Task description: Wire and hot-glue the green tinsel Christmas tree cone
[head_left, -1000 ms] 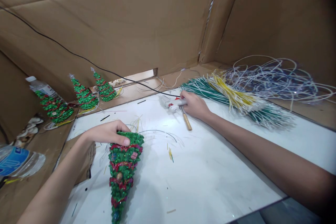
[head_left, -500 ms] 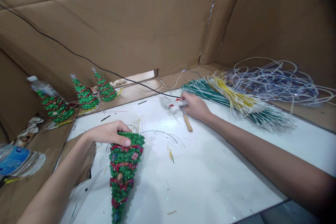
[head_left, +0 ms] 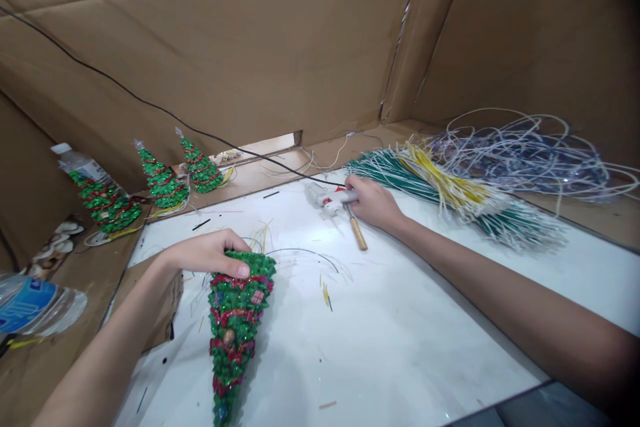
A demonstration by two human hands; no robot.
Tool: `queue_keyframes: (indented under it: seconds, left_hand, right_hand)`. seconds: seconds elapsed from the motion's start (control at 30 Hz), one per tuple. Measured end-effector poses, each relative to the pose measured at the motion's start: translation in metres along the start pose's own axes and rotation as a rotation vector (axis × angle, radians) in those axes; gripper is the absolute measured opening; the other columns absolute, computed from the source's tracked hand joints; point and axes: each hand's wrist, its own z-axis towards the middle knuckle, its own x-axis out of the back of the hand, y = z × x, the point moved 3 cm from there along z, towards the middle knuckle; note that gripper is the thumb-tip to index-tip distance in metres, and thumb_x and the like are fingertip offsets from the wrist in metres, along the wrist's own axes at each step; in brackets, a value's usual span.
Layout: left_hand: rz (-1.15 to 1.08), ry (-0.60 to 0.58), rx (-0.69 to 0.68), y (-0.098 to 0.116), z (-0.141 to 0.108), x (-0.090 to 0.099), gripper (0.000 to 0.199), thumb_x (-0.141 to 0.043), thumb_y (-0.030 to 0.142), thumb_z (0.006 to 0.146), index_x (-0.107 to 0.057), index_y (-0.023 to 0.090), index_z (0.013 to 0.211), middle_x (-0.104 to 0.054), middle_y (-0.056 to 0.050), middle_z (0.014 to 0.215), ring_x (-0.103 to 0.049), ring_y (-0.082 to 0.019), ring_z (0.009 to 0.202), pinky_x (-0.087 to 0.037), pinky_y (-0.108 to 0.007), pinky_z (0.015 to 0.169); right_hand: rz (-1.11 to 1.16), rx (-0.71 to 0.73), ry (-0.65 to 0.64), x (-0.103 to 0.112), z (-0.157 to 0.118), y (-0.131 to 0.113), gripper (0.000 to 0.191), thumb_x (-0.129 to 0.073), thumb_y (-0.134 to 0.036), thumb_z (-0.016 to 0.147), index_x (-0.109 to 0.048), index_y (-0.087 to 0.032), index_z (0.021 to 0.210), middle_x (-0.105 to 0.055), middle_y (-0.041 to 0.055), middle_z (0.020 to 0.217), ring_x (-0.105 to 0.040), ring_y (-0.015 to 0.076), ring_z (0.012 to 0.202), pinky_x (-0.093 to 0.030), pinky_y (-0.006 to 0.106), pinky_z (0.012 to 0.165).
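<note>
My left hand point(head_left: 215, 255) grips the wide base of a green glittery Christmas tree point(head_left: 235, 320), whose tip points down toward me. Red ribbons and small ornaments cover the tree. Farther back, my right hand point(head_left: 373, 200) is closed round the handle of a white glue gun point(head_left: 327, 197) at the back of the white board point(head_left: 390, 320). Just below the gun lies a tool with a wooden handle point(head_left: 359, 233). A black cord point(head_left: 200, 135) runs from the gun to the upper left.
Behind my right hand lie green and yellow wire bundles point(head_left: 450, 193) and tangled white wires point(head_left: 530, 153). Small trees point(head_left: 163, 180) stand back left beside a bottle point(head_left: 87, 167); another bottle point(head_left: 40, 303) lies left. Cardboard walls point(head_left: 225, 53) enclose the table.
</note>
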Motion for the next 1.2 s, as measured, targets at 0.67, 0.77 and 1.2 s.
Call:
queue_keyframes:
  seconds: [0.67,0.77,1.2]
  left_hand:
    - [0.009,-0.002,-0.023,0.0008,-0.0009,0.0001,0.047,-0.069,0.057,0.072,-0.067,0.01,0.072,-0.054,0.001,0.06,-0.042,-0.009,0.055,-0.038,-0.018,0.051]
    - [0.004,-0.002,-0.019,0.0016,-0.001,-0.0002,0.046,-0.069,0.057,0.072,-0.067,0.011,0.073,-0.054,0.001,0.06,-0.043,-0.009,0.055,-0.038,-0.018,0.052]
    - [0.006,0.0,-0.025,0.0023,-0.0003,-0.0008,0.046,-0.069,0.057,0.072,-0.066,0.011,0.072,-0.053,0.001,0.06,-0.042,-0.009,0.056,-0.039,-0.018,0.052]
  right_hand:
    - [0.009,0.001,0.003,-0.0002,-0.0001,-0.0001,0.025,-0.049,-0.016,0.07,-0.05,-0.022,0.094,-0.059,0.0076,0.087,-0.053,0.0226,0.079,-0.025,0.026,0.056]
    - [0.014,0.004,0.002,-0.0007,0.0002,0.0001,0.026,-0.049,-0.014,0.07,-0.05,-0.023,0.094,-0.06,0.0069,0.088,-0.054,0.0226,0.081,-0.026,0.026,0.057]
    - [0.015,-0.006,-0.01,-0.0002,0.0008,-0.0007,0.025,-0.05,-0.014,0.07,-0.05,-0.023,0.094,-0.061,0.0072,0.089,-0.054,0.0232,0.083,-0.026,0.026,0.057]
